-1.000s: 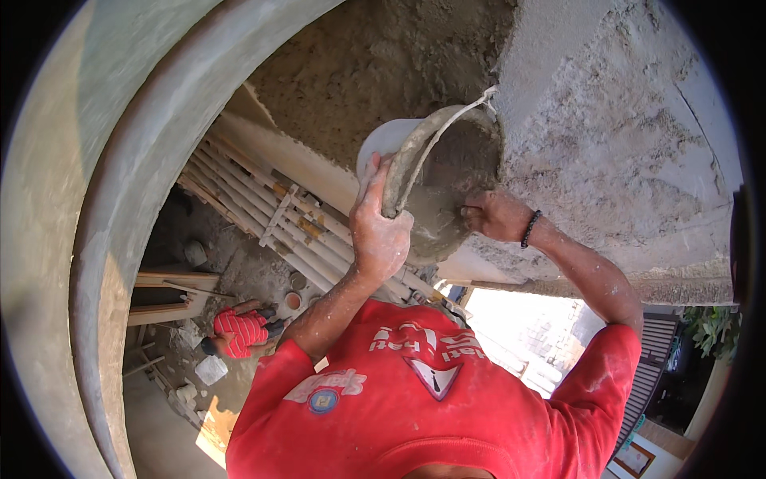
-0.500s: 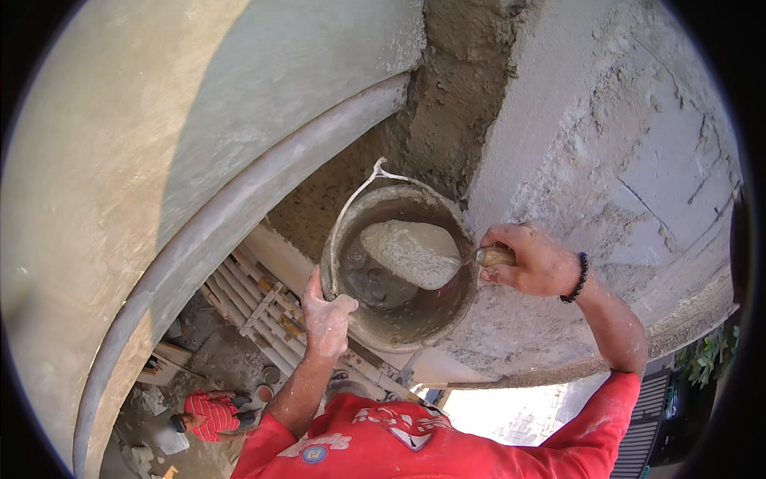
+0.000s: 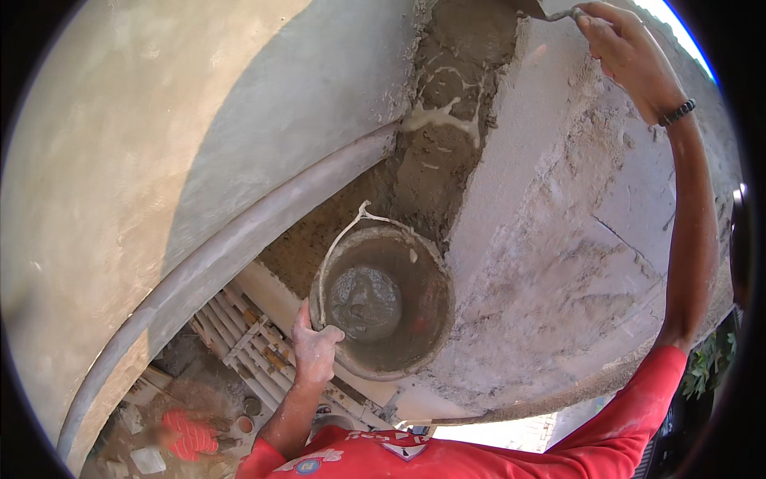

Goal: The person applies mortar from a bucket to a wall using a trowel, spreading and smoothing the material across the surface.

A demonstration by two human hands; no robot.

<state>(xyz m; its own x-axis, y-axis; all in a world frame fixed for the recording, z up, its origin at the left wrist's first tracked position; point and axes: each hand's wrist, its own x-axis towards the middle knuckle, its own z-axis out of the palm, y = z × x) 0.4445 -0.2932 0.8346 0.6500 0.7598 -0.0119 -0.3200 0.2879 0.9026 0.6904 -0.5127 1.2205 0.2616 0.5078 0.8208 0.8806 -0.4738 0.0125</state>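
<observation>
My left hand [image 3: 317,349] is closed on the near left rim of a mortar-smeared bucket [image 3: 420,307], next to its raised wire handle [image 3: 341,237]. Wet grey mortar [image 3: 363,303] lies in the bottom of the bucket. Far up on the right, my right hand [image 3: 630,56] grips a trowel [image 3: 531,7]; most of its blade is cut off by the top edge of the view. Below the blade, a pale wet splash of mortar [image 3: 443,118] spreads over the rough brown strip of wall [image 3: 447,172].
A curved ledge [image 3: 239,235] sweeps along the smooth plastered wall [image 3: 96,160] on the left. Rough plaster [image 3: 550,263] covers the right side. Far below are bamboo poles [image 3: 255,351], a person in a red striped shirt [image 3: 190,435] and a small bucket [image 3: 244,425].
My right hand has swung the trowel, loaded with mortar, out of the bucket and up to the far right. A wet splash has appeared on the strip. The bucket sits slightly nearer and further left.
</observation>
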